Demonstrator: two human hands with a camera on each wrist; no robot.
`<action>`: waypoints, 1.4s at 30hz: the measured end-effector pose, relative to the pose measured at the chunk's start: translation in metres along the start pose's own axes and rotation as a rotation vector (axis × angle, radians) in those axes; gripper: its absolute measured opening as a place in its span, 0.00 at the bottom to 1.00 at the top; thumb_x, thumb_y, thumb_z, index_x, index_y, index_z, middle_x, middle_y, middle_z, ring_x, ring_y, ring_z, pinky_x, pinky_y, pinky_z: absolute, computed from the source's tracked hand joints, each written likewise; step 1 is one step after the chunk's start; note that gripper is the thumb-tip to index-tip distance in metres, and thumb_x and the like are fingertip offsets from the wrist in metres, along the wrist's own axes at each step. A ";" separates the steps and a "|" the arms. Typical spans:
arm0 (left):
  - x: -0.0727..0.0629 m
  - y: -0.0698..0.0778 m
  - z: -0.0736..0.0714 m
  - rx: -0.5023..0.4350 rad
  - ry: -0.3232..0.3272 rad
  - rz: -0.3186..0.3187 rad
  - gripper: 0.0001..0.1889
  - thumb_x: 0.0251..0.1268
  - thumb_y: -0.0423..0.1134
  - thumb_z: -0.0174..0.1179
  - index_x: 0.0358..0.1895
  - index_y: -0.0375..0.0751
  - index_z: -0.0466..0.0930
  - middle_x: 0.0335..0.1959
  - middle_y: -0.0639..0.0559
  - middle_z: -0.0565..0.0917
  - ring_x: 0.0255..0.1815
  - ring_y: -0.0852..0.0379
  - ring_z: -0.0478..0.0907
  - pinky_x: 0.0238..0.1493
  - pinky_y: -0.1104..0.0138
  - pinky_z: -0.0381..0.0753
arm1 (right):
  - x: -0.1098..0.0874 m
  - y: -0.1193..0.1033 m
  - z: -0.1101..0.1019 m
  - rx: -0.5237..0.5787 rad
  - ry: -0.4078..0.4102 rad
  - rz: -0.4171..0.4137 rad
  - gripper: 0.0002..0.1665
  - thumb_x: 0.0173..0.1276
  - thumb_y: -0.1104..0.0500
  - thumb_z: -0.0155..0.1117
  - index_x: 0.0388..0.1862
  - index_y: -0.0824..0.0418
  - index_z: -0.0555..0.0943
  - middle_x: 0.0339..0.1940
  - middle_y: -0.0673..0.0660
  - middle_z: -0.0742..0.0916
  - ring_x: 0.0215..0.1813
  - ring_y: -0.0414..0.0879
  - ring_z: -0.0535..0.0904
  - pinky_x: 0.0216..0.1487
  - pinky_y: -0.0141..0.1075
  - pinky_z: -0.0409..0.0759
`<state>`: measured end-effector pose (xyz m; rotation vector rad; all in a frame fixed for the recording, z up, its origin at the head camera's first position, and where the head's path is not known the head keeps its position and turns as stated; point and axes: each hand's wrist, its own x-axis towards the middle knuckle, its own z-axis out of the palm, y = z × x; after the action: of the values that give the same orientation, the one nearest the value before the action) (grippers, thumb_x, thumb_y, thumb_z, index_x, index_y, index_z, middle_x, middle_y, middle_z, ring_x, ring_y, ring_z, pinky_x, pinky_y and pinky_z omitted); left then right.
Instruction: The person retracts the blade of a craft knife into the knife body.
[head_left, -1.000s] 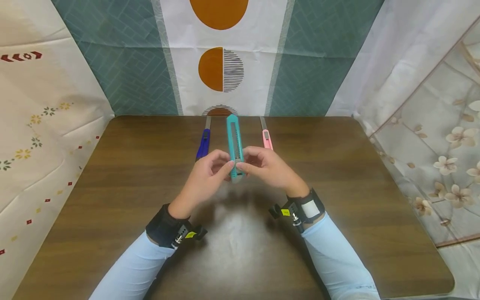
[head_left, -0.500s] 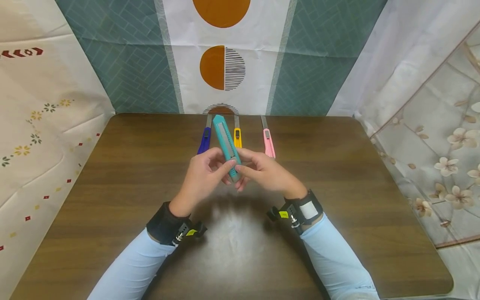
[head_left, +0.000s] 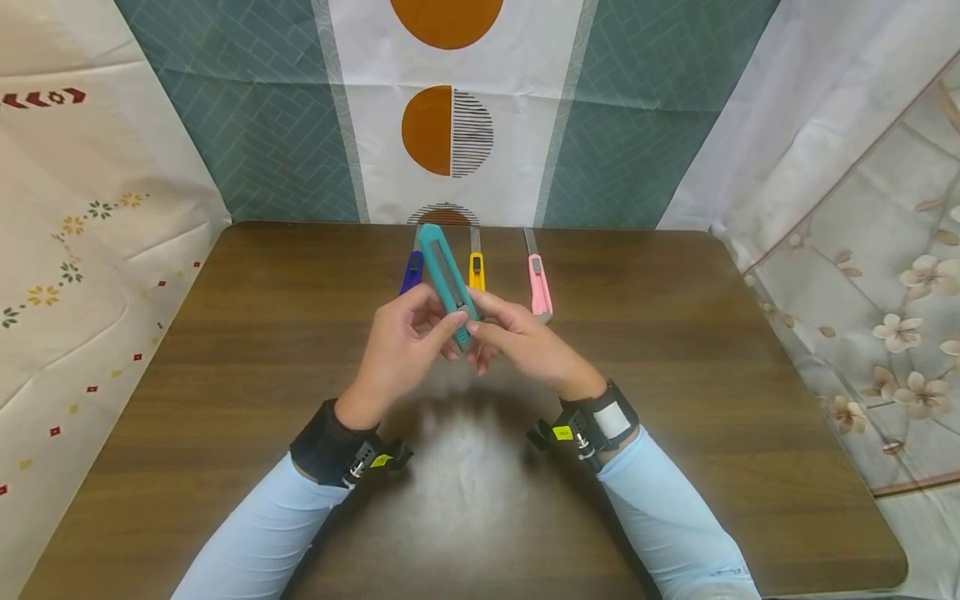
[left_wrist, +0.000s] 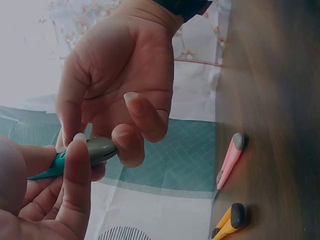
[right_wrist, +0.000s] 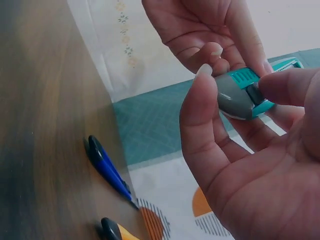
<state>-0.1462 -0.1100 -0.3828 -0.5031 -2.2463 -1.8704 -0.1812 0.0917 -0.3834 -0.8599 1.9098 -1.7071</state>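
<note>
Both hands hold a teal utility knife (head_left: 442, 271) up above the table, its far end leaning to the left. My left hand (head_left: 397, 346) grips its lower part, thumb on the front face. From the other side my right hand (head_left: 528, 346) pinches the same part between thumb and fingers. In the right wrist view, the grey butt end (right_wrist: 235, 97) and a dark slider (right_wrist: 254, 94) show, with the right thumb tip at the slider. No blade sticks out of the far end in the head view.
Behind the hands, a blue utility knife (head_left: 412, 271), a yellow one (head_left: 477, 271) and a pink one (head_left: 539, 287) lie in a row on the wooden table (head_left: 300, 333), blades extended toward the back edge. Patterned cloth (head_left: 262, 125) hangs behind and at both sides.
The teal knife has tilted, its far end swinging left from nearly straight. This uncovers the yellow knife and partly covers the blue one. Both hands keep hold of it.
</note>
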 end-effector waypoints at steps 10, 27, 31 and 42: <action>0.001 0.000 0.001 0.026 0.009 0.051 0.08 0.70 0.34 0.67 0.45 0.34 0.80 0.31 0.41 0.86 0.19 0.55 0.82 0.23 0.59 0.88 | 0.002 -0.003 0.009 -0.024 0.097 0.008 0.32 0.81 0.64 0.47 0.81 0.53 0.63 0.52 0.63 0.81 0.38 0.68 0.80 0.35 0.43 0.89; 0.001 -0.002 0.001 0.057 0.011 0.035 0.08 0.70 0.37 0.67 0.44 0.36 0.81 0.28 0.44 0.84 0.16 0.53 0.79 0.20 0.57 0.85 | 0.005 -0.002 0.015 0.171 0.193 0.146 0.30 0.76 0.63 0.51 0.75 0.48 0.72 0.52 0.57 0.83 0.32 0.49 0.82 0.33 0.36 0.87; 0.004 -0.001 -0.005 0.034 -0.039 -0.071 0.10 0.70 0.40 0.67 0.45 0.38 0.82 0.30 0.44 0.84 0.17 0.51 0.79 0.22 0.59 0.86 | 0.001 -0.003 0.006 0.114 0.143 0.171 0.27 0.79 0.57 0.56 0.75 0.46 0.72 0.49 0.58 0.86 0.34 0.56 0.86 0.37 0.42 0.90; 0.004 0.002 -0.004 -0.025 -0.221 -0.135 0.12 0.76 0.37 0.60 0.55 0.36 0.79 0.31 0.42 0.83 0.18 0.50 0.80 0.23 0.60 0.86 | -0.003 -0.010 -0.003 0.067 0.357 0.075 0.17 0.76 0.51 0.64 0.56 0.59 0.85 0.31 0.56 0.85 0.26 0.47 0.78 0.27 0.32 0.83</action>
<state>-0.1494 -0.1128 -0.3783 -0.6034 -2.4546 -1.9983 -0.1793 0.0960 -0.3732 -0.4749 2.0619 -1.9692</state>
